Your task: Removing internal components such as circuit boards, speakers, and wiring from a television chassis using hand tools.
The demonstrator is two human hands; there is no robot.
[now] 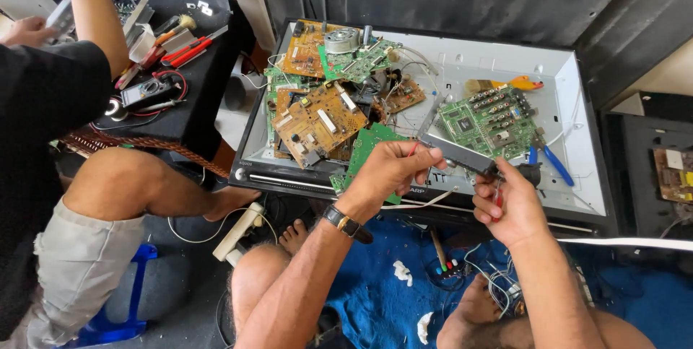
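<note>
Green ridged circuit board [485, 127] pinched by left hand [390, 170]; right hand [507, 201] alongside.

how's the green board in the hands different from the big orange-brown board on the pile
The green circuit board with rows of connectors is gripped by the left hand and right hand, tilted above the white panel. The large orange-brown circuit board lies untouched atop the heap of boards. The two differ in colour. Both are bare, populated boards.
</note>
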